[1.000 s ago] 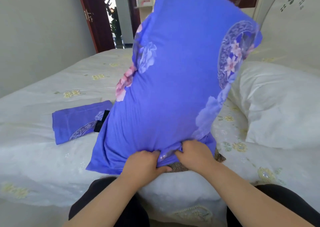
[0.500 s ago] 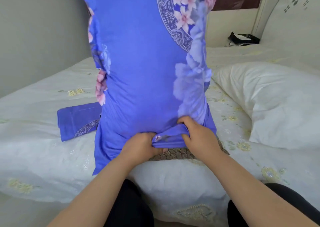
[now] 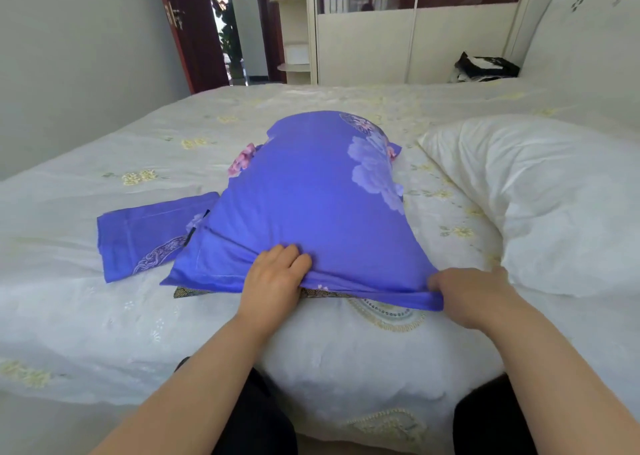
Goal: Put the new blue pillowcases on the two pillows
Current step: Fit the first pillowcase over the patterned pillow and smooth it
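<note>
so the bed (image 3: 104, 316) has a white cover with little yellow flowers; lying on it: a pillow in a blue floral pillowcase (image 3: 311, 212), a folded blue pillowcase (image 3: 145, 232) just left of it, a bare white pillow (image 3: 540, 198) on the right

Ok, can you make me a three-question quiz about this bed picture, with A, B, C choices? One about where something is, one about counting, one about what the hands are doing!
1. Where is the folded blue pillowcase?
A. on the floor
B. on the bed, left of the covered pillow
C. on the white pillow

2. How many pillows wear blue so far?
A. one
B. two
C. none

3. What is the right hand doing?
A. hanging free
B. pressing the white pillow
C. pinching the blue hem

Answers:
1 B, it lies flat on the bedspread beside the covered pillow.
2 A, the white pillow is still bare.
3 C, its fingers grip the hem's corner, while the left hand holds the same edge.
</note>
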Tool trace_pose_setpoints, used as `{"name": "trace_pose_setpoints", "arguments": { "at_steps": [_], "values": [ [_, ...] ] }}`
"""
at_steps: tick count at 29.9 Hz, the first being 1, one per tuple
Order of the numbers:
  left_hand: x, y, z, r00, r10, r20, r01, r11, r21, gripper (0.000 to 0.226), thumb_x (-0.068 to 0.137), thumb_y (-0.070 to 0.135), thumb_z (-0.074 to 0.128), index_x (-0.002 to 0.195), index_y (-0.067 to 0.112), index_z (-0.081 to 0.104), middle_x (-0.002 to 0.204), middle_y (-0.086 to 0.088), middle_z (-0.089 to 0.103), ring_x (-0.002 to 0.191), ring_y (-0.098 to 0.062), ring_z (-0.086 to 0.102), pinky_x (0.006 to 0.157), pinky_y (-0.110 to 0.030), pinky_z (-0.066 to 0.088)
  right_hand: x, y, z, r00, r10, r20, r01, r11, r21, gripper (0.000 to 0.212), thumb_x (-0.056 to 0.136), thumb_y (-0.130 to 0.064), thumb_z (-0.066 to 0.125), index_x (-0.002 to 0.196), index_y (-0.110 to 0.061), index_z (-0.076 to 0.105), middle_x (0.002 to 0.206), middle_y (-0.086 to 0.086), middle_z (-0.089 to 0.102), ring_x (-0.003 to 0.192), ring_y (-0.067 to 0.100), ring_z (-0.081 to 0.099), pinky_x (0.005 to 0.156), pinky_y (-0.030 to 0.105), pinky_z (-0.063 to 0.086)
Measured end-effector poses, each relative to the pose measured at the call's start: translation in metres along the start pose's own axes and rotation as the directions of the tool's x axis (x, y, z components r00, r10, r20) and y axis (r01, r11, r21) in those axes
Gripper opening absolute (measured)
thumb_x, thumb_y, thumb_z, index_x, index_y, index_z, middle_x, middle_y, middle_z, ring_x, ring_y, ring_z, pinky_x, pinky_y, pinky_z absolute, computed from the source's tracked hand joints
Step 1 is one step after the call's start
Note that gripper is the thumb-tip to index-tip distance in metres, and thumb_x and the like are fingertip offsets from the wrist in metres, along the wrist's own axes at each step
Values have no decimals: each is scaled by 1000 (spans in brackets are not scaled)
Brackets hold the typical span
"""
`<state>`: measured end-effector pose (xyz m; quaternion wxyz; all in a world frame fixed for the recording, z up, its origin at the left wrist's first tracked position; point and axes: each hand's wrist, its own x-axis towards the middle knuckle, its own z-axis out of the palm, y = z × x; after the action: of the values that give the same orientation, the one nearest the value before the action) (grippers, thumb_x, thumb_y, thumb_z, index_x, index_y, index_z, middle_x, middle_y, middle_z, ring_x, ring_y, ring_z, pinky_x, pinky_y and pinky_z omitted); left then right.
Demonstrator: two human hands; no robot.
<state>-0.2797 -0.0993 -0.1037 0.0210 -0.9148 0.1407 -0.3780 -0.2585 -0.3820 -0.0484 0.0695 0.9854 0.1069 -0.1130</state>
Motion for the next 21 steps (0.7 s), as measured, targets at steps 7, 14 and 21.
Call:
{"name": "trace_pose_setpoints", "arguments": {
  "at_steps": [7,14,21],
  "values": [
    [-12,2,-8,993,119,-5,-119,988,-102,4,64,13,50,66,16,51,63,1,47,65,-21,40,58,-31,26,0,-12,3,996,-42,-84,41,999,-9,19,83,-6,41,90,-22,49,89,-2,47,82,22,49,76,33,33],
    [-22,1,-17,999,40,29,-39,999,-36,22,57,12,57,77,17,48,79,-1,54,75,-25,46,69,-33,32,14,-74,36,712,-280,-644,415,908,64,58,75,-58,44,123,-27,52,140,4,45,129,28,41,101,51,37],
    [-43,-73,-47,819,-566,-93,574,802,165,20,64,10,48,79,14,61,74,-8,57,71,-33,54,67,-38,32,26,-65,40,761,-307,-571,493,846,204,68,76,-73,29,135,-41,41,155,-16,15,145,10,6,117,38,11]
  ]
}}
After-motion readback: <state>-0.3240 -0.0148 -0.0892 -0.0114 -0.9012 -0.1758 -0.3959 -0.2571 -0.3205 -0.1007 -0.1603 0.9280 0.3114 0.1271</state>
